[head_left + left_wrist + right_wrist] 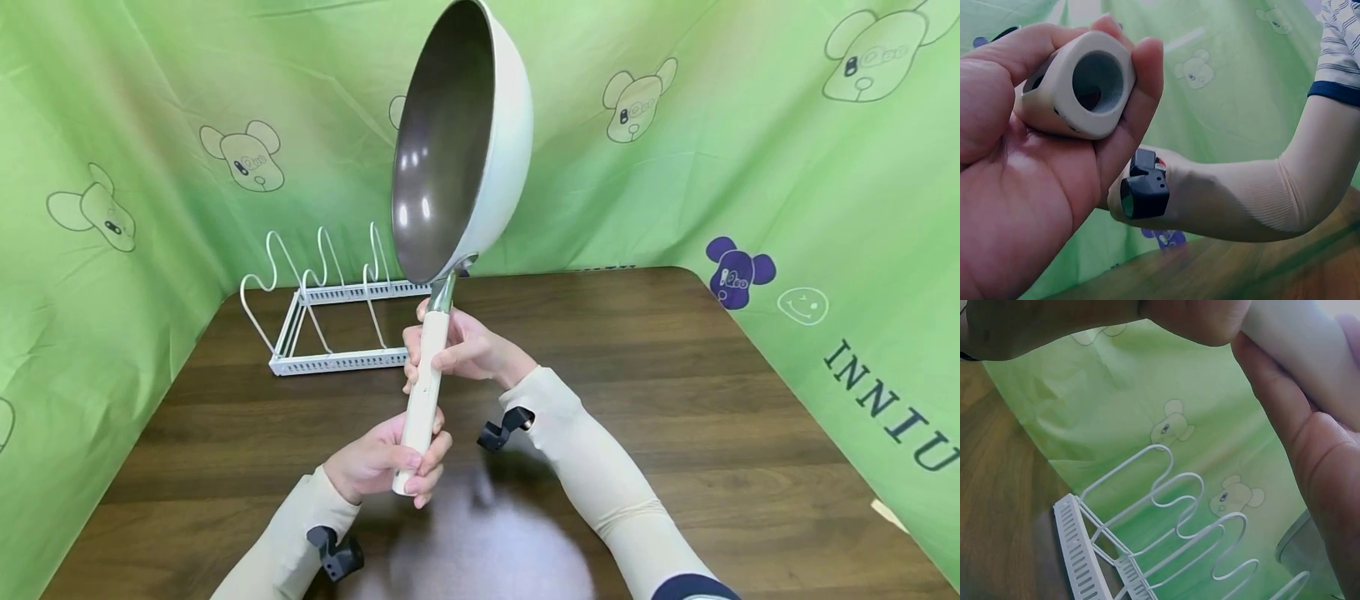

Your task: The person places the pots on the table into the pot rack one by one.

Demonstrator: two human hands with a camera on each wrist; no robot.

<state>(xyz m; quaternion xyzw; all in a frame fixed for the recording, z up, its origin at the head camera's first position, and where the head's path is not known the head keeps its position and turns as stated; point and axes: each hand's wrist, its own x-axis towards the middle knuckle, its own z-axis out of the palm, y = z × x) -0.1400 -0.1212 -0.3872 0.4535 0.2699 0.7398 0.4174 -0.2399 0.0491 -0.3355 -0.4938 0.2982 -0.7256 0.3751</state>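
A deep frying pan [510, 142] with a white outside and a dark grey inside is held up on its side above the table, its bowl at the top of the head view. My left hand [390, 458] grips the lower end of its cream handle [422, 400]. Higher up, near the metal neck, my right hand [472, 346] holds the same handle between fingers and thumb. In the left wrist view the hollow handle end [1094, 87] sits in the curled fingers. Part of the pan [1307, 550] shows behind the hand in the right wrist view.
A white wire rack [337, 360] stands at the back left of the brown wooden table [637, 375], with several upright loops and slotted rails. A green patterned curtain [585, 208] encloses the back and sides. Small black cameras [506, 429] are worn on both wrists.
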